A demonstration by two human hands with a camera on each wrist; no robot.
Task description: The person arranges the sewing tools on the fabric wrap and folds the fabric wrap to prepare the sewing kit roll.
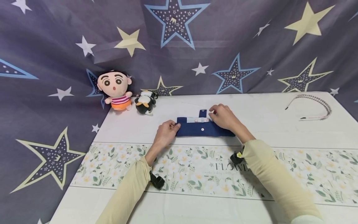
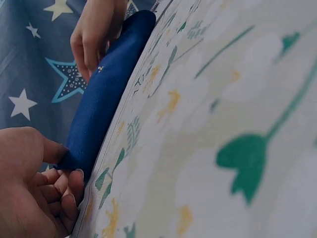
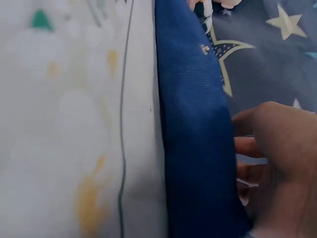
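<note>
A navy-blue fabric pouch lies lengthwise on the table, its small flap with a snap folded back and up. In the pouch's opening shows a slim whitish item with a printed label. My left hand pinches the pouch's left end between thumb and fingers, seen closely in the left wrist view. Over the upper right edge is my right hand, its fingers loosely bent beside the flap and the item's right end. In the right wrist view, the pouch partly hides those fingers.
A plush doll in a striped top and a black-and-white plush penguin are at the back left. At the back right lies a headband. A star-patterned curtain hangs behind the table, whose cover has a floral band.
</note>
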